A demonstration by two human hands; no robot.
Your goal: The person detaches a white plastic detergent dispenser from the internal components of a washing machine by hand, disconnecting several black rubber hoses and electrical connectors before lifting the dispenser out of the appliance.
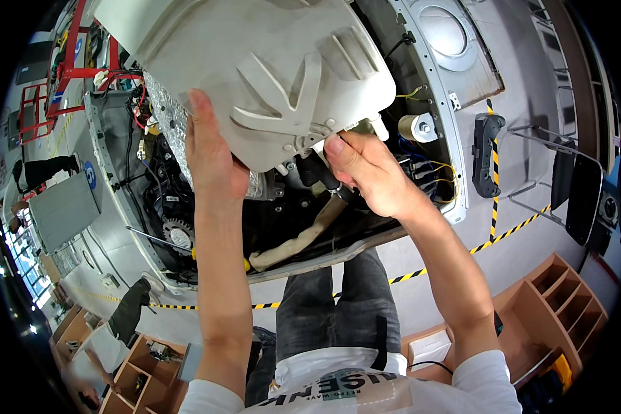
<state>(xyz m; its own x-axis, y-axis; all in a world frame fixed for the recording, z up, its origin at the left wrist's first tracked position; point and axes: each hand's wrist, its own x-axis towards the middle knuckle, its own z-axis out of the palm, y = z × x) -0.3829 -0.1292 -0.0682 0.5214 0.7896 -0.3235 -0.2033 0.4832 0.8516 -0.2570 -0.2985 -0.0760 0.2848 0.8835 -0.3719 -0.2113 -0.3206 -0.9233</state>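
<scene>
A large off-white moulded plastic housing (276,76) with raised ribs is held tilted over an opened machine body. My left hand (214,148) grips its left edge, thumb up along the face and fingers behind. At the lower right corner, my right hand (372,169) is closed, its thumb on the housing's rim and its other fingers curled underneath, mostly hidden. Right beside those fingers is a black rubber hose end (314,169). Below it, a beige wrapped tube (300,238) runs through the machine's dark interior. The housing hides much of what lies behind it.
A metal frame (457,186) surrounds the opening. Inside are a white cylindrical part (417,127), yellow wires (450,172) and a toothed wheel (178,233). Wooden compartment trays (555,293) stand behind at right. Another person (103,355) is at the lower left. Striped tape (517,224) marks the floor.
</scene>
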